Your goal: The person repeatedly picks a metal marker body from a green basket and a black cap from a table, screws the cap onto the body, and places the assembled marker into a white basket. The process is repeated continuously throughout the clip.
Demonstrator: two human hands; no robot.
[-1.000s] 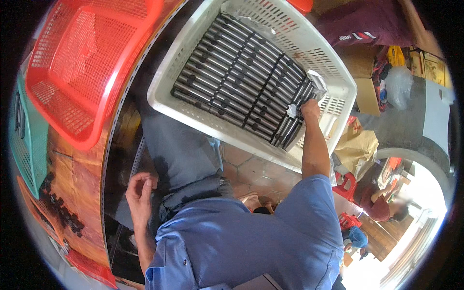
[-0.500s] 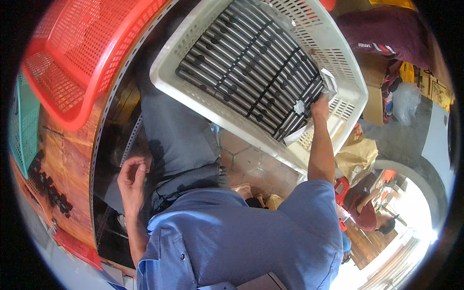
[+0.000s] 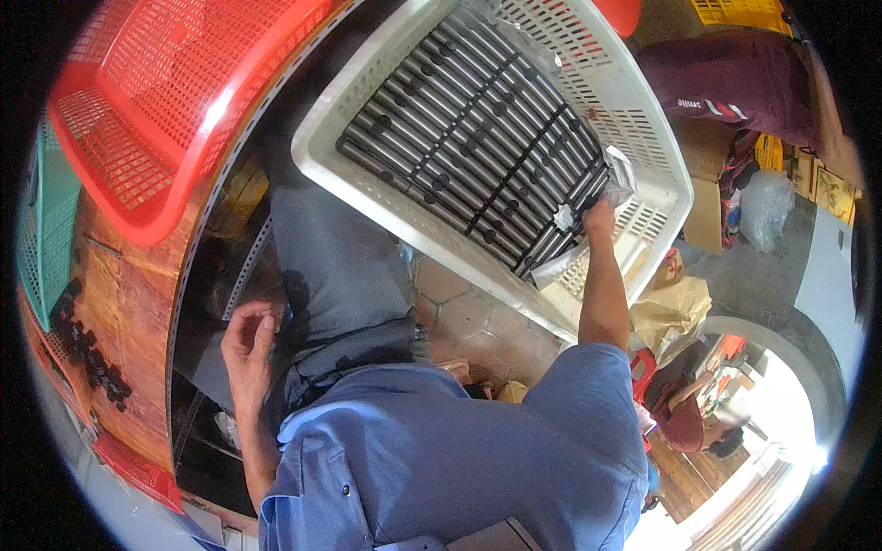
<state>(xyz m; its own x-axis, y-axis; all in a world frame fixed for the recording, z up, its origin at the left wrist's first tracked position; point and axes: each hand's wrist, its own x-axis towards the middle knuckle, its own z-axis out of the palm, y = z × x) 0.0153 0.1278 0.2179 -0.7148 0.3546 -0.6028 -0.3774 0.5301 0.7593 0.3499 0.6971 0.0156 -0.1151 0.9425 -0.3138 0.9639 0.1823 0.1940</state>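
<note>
- Head view: reaching with the right hand (image 3: 599, 218) far forward, arm stretched straight, into a white crate (image 3: 654, 147) sitting low by the knees.
- Touching the near right corner of the rods (image 3: 478, 147), dark metal bars packed side by side in neat rows and filling the crate bottom, probably laid that way to stop rolling and to count easily.
- Closing the right fingers (image 3: 593, 209) on something at the row's edge, apparently a scrap of clear plastic wrap (image 3: 623, 176) or a rod end; cannot tell which, since the knuckles are hiding the tips.
- Resting the left hand (image 3: 246, 342) low at the left thigh, beside the dark trousers (image 3: 340, 266), wrist bent, fingers loosely curled and empty, thumb apart; seemingly bracing the body during the lean forward.
- Standing tilted at upper left: a red basket (image 3: 147, 101) on the wooden bench (image 3: 129, 312), well apart from both hands; a green crate (image 3: 46, 211) just beyond it at the rim.
- Lying on the bench's left edge: a row of small black parts (image 3: 87, 354), untouched.
- Showing below the crate: tiled floor (image 3: 459, 312); to the right, a cardboard box (image 3: 706, 211) and a clear bag (image 3: 764, 207).
</note>
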